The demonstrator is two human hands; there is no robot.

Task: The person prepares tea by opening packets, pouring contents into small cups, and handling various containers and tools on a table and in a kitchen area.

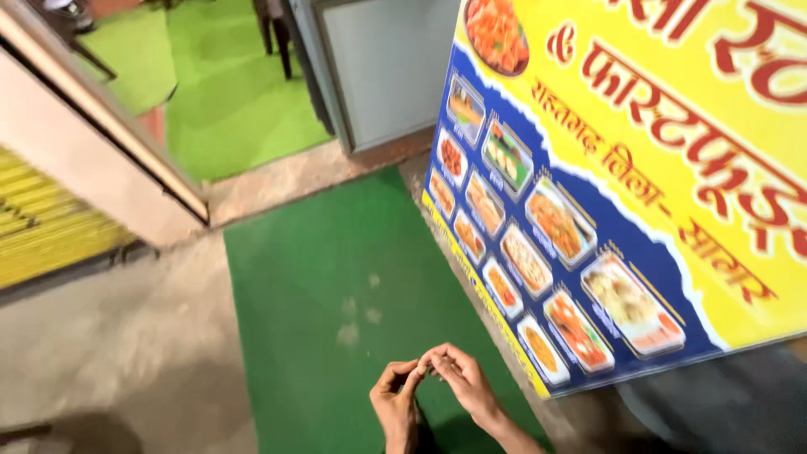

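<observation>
A downward view from a head-worn camera was shown, taken outdoors at a shopfront. At the far left, yellow corrugated shutter slats (38,227) were seen, with a pale, slanting wall panel (92,151) above them. Below these lay bare, dusty concrete ground (109,336). Further back, bright green artificial turf (227,92) was visible, with dark chair legs (277,34) standing on it. A darker green mat (328,286) was spread across the middle of the ground, marked with a few pale dusty smudges.

At the bottom centre, above the mat, two bare hands were held together. The left hand (395,395) was curled, its thumb and fingers bent inward and its fingertips brought against those of the right hand (462,378), whose fingers were likewise pinched together. Whether anything small was gripped between the fingertips could not be told; nothing was clearly seen there.

To the right, a large printed signboard (622,176) was propped at a tilt, its lower edge near the mat. It was coloured yellow and blue, with red lettering and rows of small pictures of food dishes. A grey door panel (387,67) stood behind its upper left corner.
</observation>
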